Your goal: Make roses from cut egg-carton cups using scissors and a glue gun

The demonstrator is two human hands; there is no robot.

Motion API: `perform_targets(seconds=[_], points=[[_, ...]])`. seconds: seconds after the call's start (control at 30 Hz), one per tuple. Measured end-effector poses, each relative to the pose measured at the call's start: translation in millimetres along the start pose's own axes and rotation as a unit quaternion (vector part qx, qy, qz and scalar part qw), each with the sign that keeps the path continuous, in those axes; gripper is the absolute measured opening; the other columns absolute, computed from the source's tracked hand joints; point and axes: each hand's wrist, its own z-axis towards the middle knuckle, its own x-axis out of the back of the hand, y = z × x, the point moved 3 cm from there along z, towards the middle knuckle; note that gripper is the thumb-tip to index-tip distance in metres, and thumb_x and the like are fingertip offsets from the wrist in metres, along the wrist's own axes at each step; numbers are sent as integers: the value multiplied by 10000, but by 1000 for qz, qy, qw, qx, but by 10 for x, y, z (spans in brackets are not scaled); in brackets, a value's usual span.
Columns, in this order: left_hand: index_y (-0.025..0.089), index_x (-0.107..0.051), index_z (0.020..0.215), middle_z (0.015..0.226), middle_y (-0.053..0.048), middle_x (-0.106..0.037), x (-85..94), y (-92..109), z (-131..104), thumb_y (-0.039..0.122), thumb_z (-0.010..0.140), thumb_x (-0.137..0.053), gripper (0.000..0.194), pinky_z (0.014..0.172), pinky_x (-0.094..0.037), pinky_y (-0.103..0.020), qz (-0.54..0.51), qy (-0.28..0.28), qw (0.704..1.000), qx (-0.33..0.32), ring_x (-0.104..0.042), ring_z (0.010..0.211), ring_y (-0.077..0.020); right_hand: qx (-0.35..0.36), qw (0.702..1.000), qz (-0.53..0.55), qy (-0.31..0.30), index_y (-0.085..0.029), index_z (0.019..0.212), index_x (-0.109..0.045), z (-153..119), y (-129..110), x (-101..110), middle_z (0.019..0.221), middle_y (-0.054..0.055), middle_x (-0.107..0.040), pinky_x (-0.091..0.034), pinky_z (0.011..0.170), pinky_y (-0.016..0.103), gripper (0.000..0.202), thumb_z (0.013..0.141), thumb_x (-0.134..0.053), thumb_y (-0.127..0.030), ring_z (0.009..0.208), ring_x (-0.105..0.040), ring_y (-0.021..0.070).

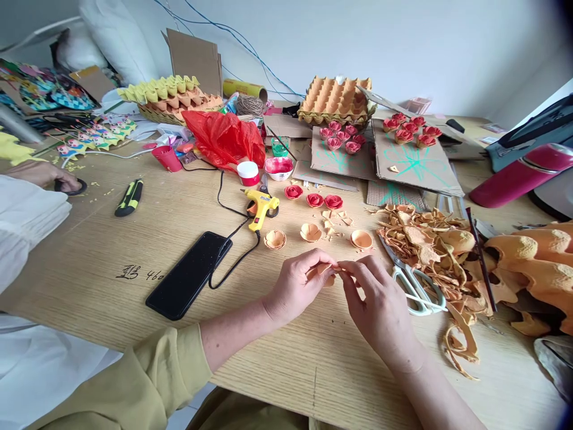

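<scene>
My left hand [298,283] pinches a small peach-coloured egg-carton piece [329,279], partly hidden by the fingers. The fingertips of my right hand [378,304] close on the right edge of that same piece, touching my left fingertips. Just beyond the hands sit a petalled cup [274,239], a second cup [310,232] and a round cup [362,239], all peach. Behind them lie red paper roses [314,200] and small scraps [333,222]. A yellow glue gun [260,207] rests behind the left cup.
White-green scissors [418,289] lie beside a heap of carton scraps [430,239] at right. A black phone [188,275] with a cable over it is at left, a cutter [129,197] farther left. Another person's hand [49,177] holds dark scissor handles. Cardboard [416,164] bears roses.
</scene>
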Motion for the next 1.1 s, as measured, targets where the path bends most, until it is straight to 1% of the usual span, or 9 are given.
perform_targets(seconds=[0.1, 0.27, 0.47, 0.57, 0.63, 0.77, 0.93, 1.03, 1.1], points=[[177, -654, 957, 847, -17, -685, 0, -8, 3, 247, 958, -603, 87, 701, -515, -205, 1, 2, 1000, -6, -661, 750, -122, -10, 1000, 3, 3, -185, 1027, -667, 7, 1, -11, 867, 33, -610, -429, 621, 265, 138, 1001, -532, -185, 678, -571, 133], [164, -641, 920, 757, 11, -639, -26, -25, 4, 230, 951, -610, 79, 636, -484, -175, -27, -12, 999, 12, -621, 673, -94, 1, 1000, -12, 7, -175, 992, -682, -5, 0, -9, 828, 24, -590, -407, 600, 273, 122, 978, -562, -158, 669, -560, 140], [164, -631, 903, 796, -6, -667, -42, -5, -3, 214, 939, -615, 64, 667, -516, -193, -61, -14, 998, 21, -638, 700, -105, 42, 998, -51, 14, -180, 969, -673, -14, -28, 6, 801, 35, -569, -395, 602, 305, 144, 989, -532, -163, 673, -538, 173], [171, -629, 921, 869, -31, -697, -37, -19, -6, 256, 947, -617, 90, 728, -554, -227, -85, -6, 996, 15, -685, 777, -136, 27, 999, -22, 21, -175, 1008, -658, 3, -33, 8, 837, 43, -598, -424, 627, 294, 139, 998, -521, -158, 698, -563, 164], [176, -631, 938, 904, -40, -703, -30, -31, -7, 277, 955, -613, 104, 761, -559, -241, -78, 1, 997, 7, -690, 815, -146, 12, 1000, 4, 27, -173, 1058, -651, 12, -30, 9, 869, 48, -617, -446, 650, 287, 140, 1000, -525, -158, 730, -589, 160], [177, -635, 961, 859, -24, -673, -30, -62, -5, 280, 955, -611, 107, 731, -541, -226, -41, -1, 999, 14, -645, 772, -128, 3, 1000, 7, 12, -191, 1064, -663, 7, -17, -5, 858, 45, -614, -442, 642, 293, 151, 998, -529, -165, 736, -603, 167], [170, -619, 923, 806, -13, -661, -68, -72, -2, 347, 947, -626, 178, 686, -552, -221, -107, -19, 993, 46, -645, 719, -119, 13, 1000, -20, 14, -192, 1003, -669, -17, 1, -16, 829, 40, -595, -406, 605, 289, 158, 1000, -513, -167, 685, -564, 158], [169, -607, 885, 823, -20, -667, -84, -58, 0, 383, 915, -667, 224, 705, -577, -241, -158, -19, 985, 66, -673, 751, -136, 40, 997, -56, 19, -182, 981, -671, -21, -12, -16, 806, 42, -581, -398, 612, 302, 166, 1002, -507, -169, 677, -544, 167], [169, -605, 881, 827, -21, -663, -82, -51, 1, 385, 909, -673, 228, 718, -588, -253, -170, -14, 983, 70, -675, 760, -141, 37, 998, -45, 17, -179, 994, -670, -12, -17, -13, 823, 48, -591, -414, 629, 304, 160, 1003, -510, -172, 698, -556, 170]])
